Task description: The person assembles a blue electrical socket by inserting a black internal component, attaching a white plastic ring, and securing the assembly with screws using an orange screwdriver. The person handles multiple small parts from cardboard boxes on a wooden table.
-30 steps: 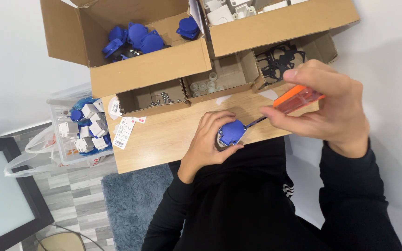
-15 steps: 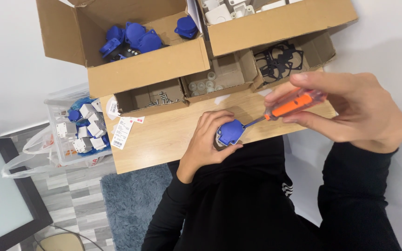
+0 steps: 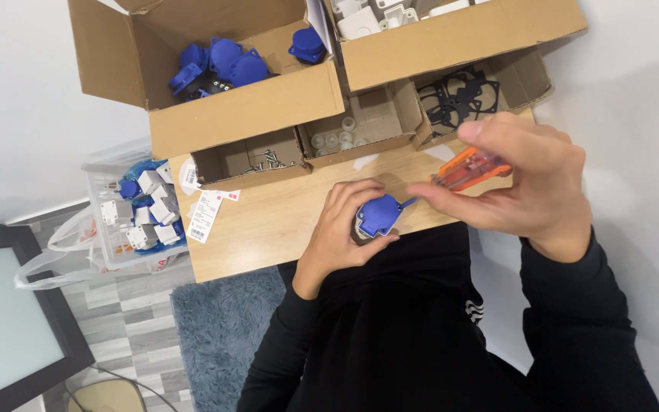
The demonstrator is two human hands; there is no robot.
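Left hand (image 3: 341, 233) had the blue socket (image 3: 379, 215) clamped just above the bench (image 3: 268, 221); right hand (image 3: 532, 179) pinched the orange screwdriver (image 3: 467, 168), fingers closed round its handle. The tool ran left to right, tip down-left at the socket. Fastening looked underway, unfinished. Behind, a box (image 3: 238, 107) held more blue parts.
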